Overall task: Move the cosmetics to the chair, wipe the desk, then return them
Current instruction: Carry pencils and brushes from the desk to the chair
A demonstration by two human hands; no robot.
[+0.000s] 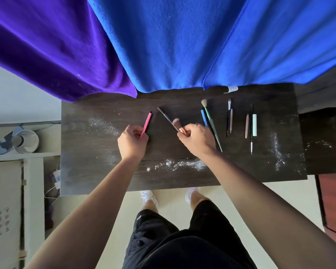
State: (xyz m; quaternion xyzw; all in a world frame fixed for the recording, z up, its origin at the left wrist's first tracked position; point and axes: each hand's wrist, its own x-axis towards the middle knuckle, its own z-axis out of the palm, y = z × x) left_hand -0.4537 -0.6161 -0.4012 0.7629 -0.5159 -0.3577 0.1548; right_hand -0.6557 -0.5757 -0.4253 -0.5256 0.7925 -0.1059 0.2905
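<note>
A dark wooden desk (97, 171) carries patches of white powder (184, 164). My left hand (132, 141) is shut on a pink pencil (146, 124) together with a dark one beside it. My right hand (197, 139) grips two makeup brushes (173, 123), one thin and dark, one with a pink head. To the right lie a blue pencil (204, 117), a long green-handled brush (211, 123), a thin dark brush (228, 117), a tan pencil (246, 126) and a mint-green stick (254, 125).
Purple cloth (47, 45) and blue cloth (182, 41) hang over the desk's far edge. A metal cup (26, 141) lies on a shelf at the left. Dark red furniture (334, 200) stands at the right. My legs and white shoes are below the desk's near edge.
</note>
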